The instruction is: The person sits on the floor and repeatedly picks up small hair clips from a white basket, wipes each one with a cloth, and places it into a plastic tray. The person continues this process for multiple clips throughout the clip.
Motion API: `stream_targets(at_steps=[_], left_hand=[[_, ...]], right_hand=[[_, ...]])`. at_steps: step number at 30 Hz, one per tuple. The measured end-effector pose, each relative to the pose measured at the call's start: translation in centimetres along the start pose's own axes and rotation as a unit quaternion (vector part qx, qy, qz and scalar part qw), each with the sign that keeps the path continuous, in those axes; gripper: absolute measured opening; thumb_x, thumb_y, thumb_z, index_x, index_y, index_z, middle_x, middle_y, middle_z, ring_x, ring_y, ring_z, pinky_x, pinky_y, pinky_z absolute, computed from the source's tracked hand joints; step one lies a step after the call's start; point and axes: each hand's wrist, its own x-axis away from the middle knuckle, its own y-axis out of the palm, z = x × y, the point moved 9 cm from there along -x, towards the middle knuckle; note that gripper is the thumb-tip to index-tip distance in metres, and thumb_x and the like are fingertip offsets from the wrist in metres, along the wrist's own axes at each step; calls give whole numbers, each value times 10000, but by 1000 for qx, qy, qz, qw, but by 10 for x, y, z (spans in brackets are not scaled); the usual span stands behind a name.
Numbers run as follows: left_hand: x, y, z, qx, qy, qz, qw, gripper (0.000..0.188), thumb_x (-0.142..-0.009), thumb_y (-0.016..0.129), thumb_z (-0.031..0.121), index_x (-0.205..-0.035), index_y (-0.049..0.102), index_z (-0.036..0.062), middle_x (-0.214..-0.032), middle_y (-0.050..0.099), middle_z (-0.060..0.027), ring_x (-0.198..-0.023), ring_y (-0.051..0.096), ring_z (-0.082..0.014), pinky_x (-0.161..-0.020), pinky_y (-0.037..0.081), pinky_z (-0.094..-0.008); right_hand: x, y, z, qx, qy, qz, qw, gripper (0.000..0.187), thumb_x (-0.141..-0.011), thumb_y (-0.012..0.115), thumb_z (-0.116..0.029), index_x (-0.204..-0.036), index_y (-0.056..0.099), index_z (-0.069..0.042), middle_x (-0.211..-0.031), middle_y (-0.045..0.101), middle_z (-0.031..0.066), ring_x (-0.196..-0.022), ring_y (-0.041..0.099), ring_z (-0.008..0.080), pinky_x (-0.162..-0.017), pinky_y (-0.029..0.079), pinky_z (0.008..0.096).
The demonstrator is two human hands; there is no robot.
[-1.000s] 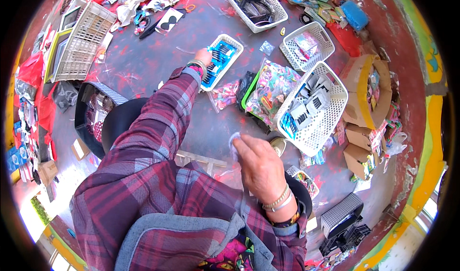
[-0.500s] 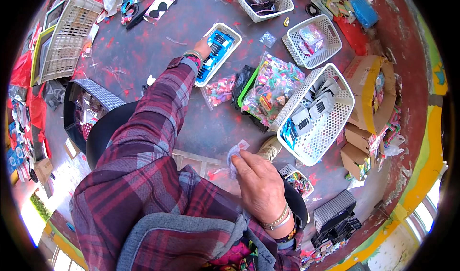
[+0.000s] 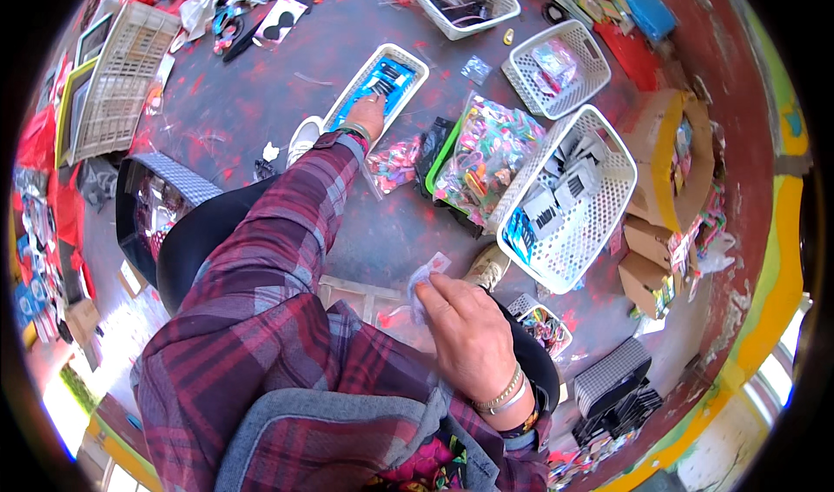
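My left hand (image 3: 367, 115) reaches down into a narrow white plastic basket (image 3: 419, 76), its fingers stretched over the contents. Blue cards (image 3: 395, 74) carrying black clip-like pieces lie in this basket, and the hand touches them; its fingertips are partly hidden. Close to my body, my right hand (image 3: 473, 335) is closed on a pale lilac crumpled soft piece (image 3: 418, 294). A small clear tab (image 3: 439, 263) with reddish marks sticks out at its top.
A large white basket (image 3: 569, 266) holds white and blue cards. Beside it lies a bag of colourful small items (image 3: 488, 157). Two more white baskets (image 3: 465, 29) (image 3: 556, 109) stand farther off. An open cardboard box (image 3: 656, 157) is at the right, a grey crate (image 3: 130, 75) at the left.
My left hand has shifted from the narrow basket's left side onto the cards nearer me. That basket's near end has swung left, uncovering a white shoe. My right hand keeps its hold.
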Motion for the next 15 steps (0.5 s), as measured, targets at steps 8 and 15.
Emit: stream_targets(at_steps=[8, 15], left_hand=[[-29, -81, 55, 26, 37, 152, 987, 215, -760, 469, 81, -945, 562, 22, -998, 576, -181, -948, 524, -360, -817, 423, -454], [17, -199, 294, 228, 392, 139, 880, 266, -759, 553, 115, -1017, 593, 65, -1005, 598, -135, -951, 545, -306, -870, 423, -387]], right_hand=[[21, 8, 1, 60, -8, -18, 998, 156, -701, 526, -90, -846, 558, -40, -793, 533, 81, -746, 534, 245, -642, 441, 349], [55, 52, 28, 158, 18, -113, 981, 78, -704, 546, -95, -757, 602, -81, -751, 590, 79, -774, 574, 262, -662, 456, 357]])
